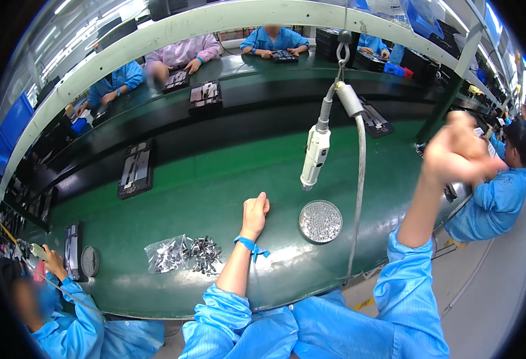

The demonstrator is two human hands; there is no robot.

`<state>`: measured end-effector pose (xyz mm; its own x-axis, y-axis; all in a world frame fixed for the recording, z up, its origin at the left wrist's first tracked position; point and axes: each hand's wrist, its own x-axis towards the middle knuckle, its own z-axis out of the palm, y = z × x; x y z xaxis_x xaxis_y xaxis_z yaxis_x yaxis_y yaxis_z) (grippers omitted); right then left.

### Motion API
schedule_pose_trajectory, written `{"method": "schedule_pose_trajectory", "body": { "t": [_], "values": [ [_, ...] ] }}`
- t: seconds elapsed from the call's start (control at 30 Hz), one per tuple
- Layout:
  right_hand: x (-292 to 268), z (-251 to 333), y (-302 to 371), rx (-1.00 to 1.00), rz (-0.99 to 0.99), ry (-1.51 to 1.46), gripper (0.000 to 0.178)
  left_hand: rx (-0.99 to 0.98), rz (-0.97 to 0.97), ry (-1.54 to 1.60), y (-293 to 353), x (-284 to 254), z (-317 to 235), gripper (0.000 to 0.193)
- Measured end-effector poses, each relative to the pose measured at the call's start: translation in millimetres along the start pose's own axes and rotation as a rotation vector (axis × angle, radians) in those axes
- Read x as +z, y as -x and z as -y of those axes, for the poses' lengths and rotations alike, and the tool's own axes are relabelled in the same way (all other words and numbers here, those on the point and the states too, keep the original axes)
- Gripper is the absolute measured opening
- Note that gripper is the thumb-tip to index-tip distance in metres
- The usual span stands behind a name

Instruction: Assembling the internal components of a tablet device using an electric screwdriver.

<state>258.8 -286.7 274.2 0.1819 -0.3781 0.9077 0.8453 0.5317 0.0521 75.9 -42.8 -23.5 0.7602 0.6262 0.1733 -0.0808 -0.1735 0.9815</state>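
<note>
My left hand rests on the green bench with its fingers curled in and the thumb out; nothing shows in it. A blue wrist strap circles that wrist. My right hand is raised at the right, above the bench edge, its fingers smeared by motion. Between the hands a white electric screwdriver hangs from a hook, tip down. Just below its tip stands a round dish of small metal parts. Left of my left hand lie a heap of small black and silver parts and a clear plastic bag of similar pieces.
A grey cable runs down right of the dish. Black device trays sit on the bench and the dark line beyond. A metal rail crosses overhead. Co-workers sit opposite, at the left and at the right.
</note>
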Motion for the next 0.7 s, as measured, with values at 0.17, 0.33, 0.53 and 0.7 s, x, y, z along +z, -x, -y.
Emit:
{"method": "schedule_pose_trajectory", "body": {
  "t": [0.17,0.33,0.53,0.7],
  "values": [
    [-85.9,-70.2,125.9,0.738,-0.139,0.264,0.050,-0.029,0.003,0.011,1.0,-1.3,0.1,0.057],
    [-199.4,-101.8,228.9,1.077,0.090,0.733,0.052,-0.046,-0.001,-0.012,-0.5,3.4,2.2,0.056],
    [-224.0,-141.2,233.0,0.823,0.482,1.199,0.038,-0.064,-0.005,0.008,3.1,1.2,-6.2,0.057],
    [-270.8,-202.8,222.7,0.852,0.517,1.408,0.032,-0.068,-0.008,0.001,1.1,1.7,-11.3,0.057]
  ]
}}
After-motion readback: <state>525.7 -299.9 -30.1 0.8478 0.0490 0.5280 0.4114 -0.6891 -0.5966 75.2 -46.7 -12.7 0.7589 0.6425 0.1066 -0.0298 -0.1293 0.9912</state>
